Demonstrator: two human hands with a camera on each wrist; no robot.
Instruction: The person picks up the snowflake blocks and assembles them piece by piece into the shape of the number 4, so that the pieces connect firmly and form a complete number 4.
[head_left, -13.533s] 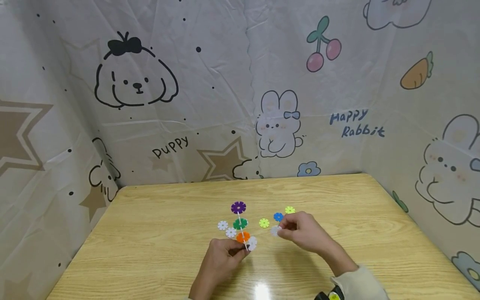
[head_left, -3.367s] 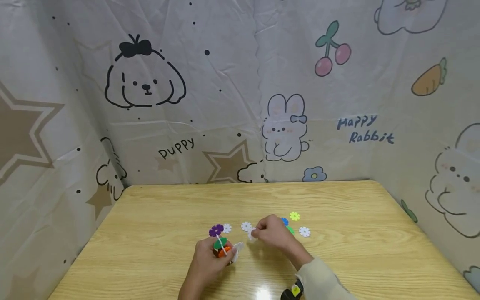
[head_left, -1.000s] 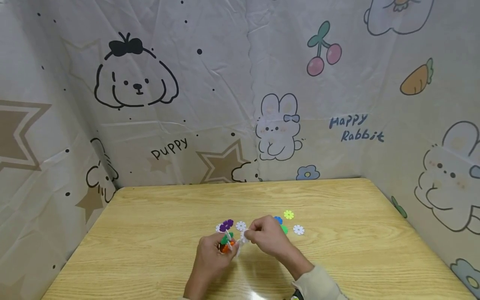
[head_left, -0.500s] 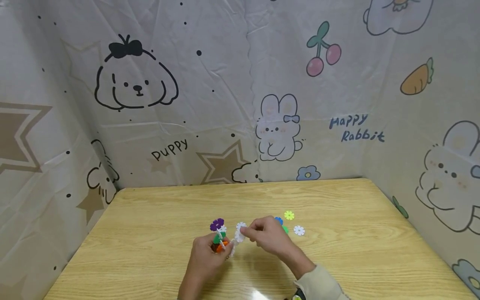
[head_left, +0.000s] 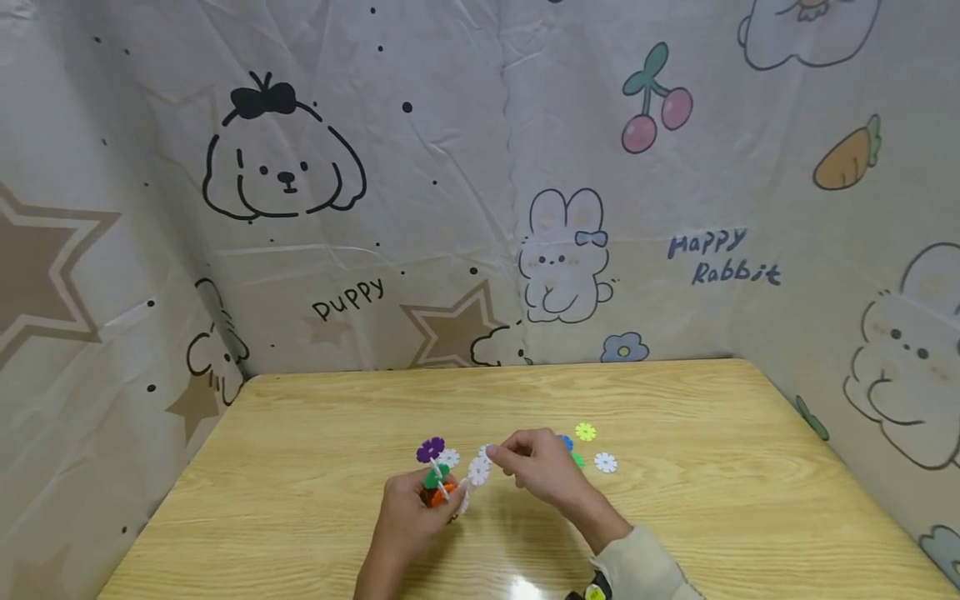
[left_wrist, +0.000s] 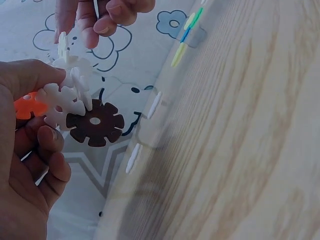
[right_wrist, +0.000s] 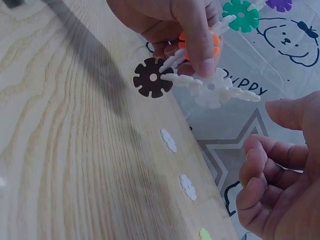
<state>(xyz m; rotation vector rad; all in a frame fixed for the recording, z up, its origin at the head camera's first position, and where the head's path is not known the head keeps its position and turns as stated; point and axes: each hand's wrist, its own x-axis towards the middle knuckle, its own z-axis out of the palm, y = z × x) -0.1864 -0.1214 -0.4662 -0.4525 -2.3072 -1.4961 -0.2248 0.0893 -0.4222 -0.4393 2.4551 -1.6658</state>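
Observation:
My left hand (head_left: pixel 411 507) grips a joined chain of notched snowflake discs. Its purple disc (head_left: pixel 431 450) and green disc (head_left: pixel 435 477) stick up past the fingers, followed by an orange disc (right_wrist: pixel 215 44). White discs link these to a dark brown disc (left_wrist: pixel 95 123). From the thumb, another white disc (right_wrist: pixel 212 87) runs toward a white end disc (head_left: pixel 478 471), seen edge-on in the right wrist view. Just beyond that end is my right hand (head_left: pixel 551 468), thumb extended and other fingers loosely bent, with a gap to the disc and nothing visible in its grasp.
Loose discs lie on the wooden table (head_left: pixel 315 450): yellow (head_left: pixel 586 431), blue (head_left: pixel 566 443), green (head_left: pixel 577 460) and white (head_left: pixel 606 462) ones to the right. Two more white discs lie behind the hands, one near the purple disc (head_left: pixel 448 457). A printed cloth (head_left: pixel 450 125) surrounds the table.
The right hand carried a white disc to the chain's end and has let it go; the disc stays there. Since the oldest frame, the left hand has moved slightly left and the chain has tilted.

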